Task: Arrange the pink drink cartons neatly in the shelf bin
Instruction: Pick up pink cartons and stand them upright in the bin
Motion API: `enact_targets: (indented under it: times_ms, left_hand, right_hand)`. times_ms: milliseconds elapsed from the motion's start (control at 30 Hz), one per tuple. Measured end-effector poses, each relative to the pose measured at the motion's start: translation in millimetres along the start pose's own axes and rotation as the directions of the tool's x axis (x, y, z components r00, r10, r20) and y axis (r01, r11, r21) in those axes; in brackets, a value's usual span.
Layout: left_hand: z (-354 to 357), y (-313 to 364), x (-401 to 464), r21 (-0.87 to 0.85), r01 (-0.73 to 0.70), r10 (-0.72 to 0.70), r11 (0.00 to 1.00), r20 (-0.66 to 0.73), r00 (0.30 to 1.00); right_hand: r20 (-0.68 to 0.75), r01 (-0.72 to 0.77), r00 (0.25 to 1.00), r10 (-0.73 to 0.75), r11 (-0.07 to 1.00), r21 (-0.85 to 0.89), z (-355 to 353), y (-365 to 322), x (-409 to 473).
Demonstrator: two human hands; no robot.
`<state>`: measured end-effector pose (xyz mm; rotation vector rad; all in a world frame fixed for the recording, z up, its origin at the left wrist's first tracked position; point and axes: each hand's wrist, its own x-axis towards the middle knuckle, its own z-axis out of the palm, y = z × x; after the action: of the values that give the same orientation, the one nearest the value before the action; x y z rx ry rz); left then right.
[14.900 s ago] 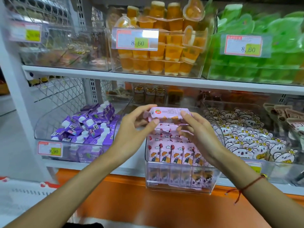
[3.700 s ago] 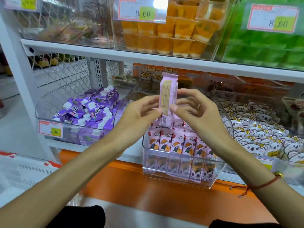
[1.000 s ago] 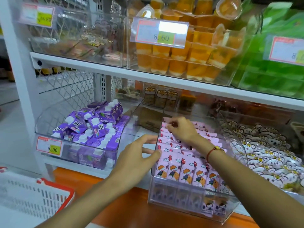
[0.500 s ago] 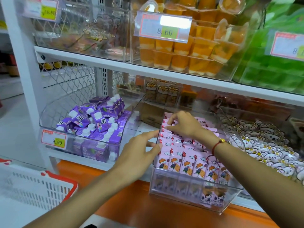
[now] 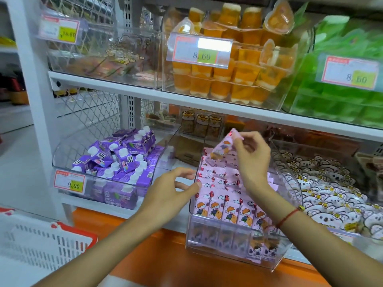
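A clear shelf bin [image 5: 232, 243] on the middle shelf holds rows of pink drink cartons [image 5: 226, 210] with a cartoon child printed on them. My right hand [image 5: 251, 156] pinches one pink carton [image 5: 222, 148] by its top corner and holds it tilted above the back rows. My left hand [image 5: 172, 195] has relaxed, spread fingers, and its fingertips touch the bin's left wall near the front row. The lower cartons show only through the bin's front wall.
A clear bin of purple capped cartons [image 5: 118, 160] stands to the left, a bin of white bear-face packs [image 5: 327, 193] to the right. Orange jelly cups [image 5: 232, 79] and green packs [image 5: 339, 100] fill the shelf above. A white basket [image 5: 39, 243] with a red rim sits at lower left.
My right hand has lifted one pink carton out of the back rows and raised it. My left hand stays at the bin's left wall.
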<state>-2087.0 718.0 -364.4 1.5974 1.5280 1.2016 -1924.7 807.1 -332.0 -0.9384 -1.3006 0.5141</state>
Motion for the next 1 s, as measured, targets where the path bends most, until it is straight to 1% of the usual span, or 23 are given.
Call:
enact_targets:
  times_ms: [33,100,167,200,267,367,433,500,633,733,800,933,1000]
  left_hand:
    - [-1.2,2.5,1.3,0.000,-0.006,0.006,1.000,-0.042,0.999]
    - [-4.1,8.5,3.2,-0.007,-0.041,0.040,0.999,-0.130,0.991]
    - [-4.4,14.6,2.7,-0.025,-0.119,0.113,0.993,-0.173,0.978]
    - [-3.4,17.6,1.3,-0.039,-0.161,0.152,0.986,-0.176,0.973]
    - [1.0,22.1,-2.1,-0.069,-0.223,0.211,0.972,-0.142,0.967]
    - [9.9,27.0,-6.8,-0.080,-0.255,0.254,0.964,-0.026,0.967]
    - [14.5,29.2,-8.6,-0.093,-0.273,0.277,0.958,0.034,0.960]
    - [16.6,30.9,-9.5,-0.131,-0.269,0.279,0.954,0.061,0.958]
    - [20.8,30.5,-8.4,-0.199,-0.239,0.257,0.950,0.069,0.964]
    - [24.2,30.5,-9.0,-0.233,-0.224,0.244,0.946,0.062,0.968]
    - [25.8,30.2,-8.7,-0.248,-0.227,0.247,0.942,0.050,0.968]
    - [27.9,29.4,-8.0,-0.292,-0.228,0.241,0.929,0.009,0.970]
    - [28.8,28.2,-8.1,-0.283,-0.225,0.233,0.932,-0.006,0.972]
  right_hand:
    - [-0.046,-0.014,0.999,0.016,0.998,0.063,-5.4,-7.7,-2.5]
    - [-0.090,-0.089,0.990,0.105,0.983,0.160,-18.7,-21.7,-8.6]
    - [-0.069,-0.191,0.975,0.209,0.958,0.213,-32.6,-31.6,-17.8]
    - [-0.031,-0.239,0.967,0.252,0.943,0.232,-38.9,-34.9,-23.4]
    - [0.077,-0.327,0.945,0.317,0.915,0.238,-47.4,-40.6,-34.2]
    - [0.204,-0.428,0.900,0.385,0.869,0.249,-51.4,-48.2,-44.4]
    - [0.248,-0.452,0.884,0.396,0.859,0.241,-52.0,-50.4,-47.1]
    - [0.264,-0.467,0.874,0.408,0.854,0.228,-53.4,-49.8,-46.6]
    - [0.330,-0.551,0.822,0.465,0.795,0.252,-58.2,-46.2,-42.4]
    - [0.373,-0.575,0.801,0.469,0.778,0.255,-61.1,-43.3,-40.4]
    - [0.413,-0.573,0.790,0.452,0.784,0.238,-62.1,-41.8,-40.5]
    - [0.547,-0.531,0.742,0.388,0.838,0.126,-60.9,-40.0,-43.5]
    - [0.540,-0.515,0.751,0.380,0.849,0.118,-59.8,-39.2,-44.6]
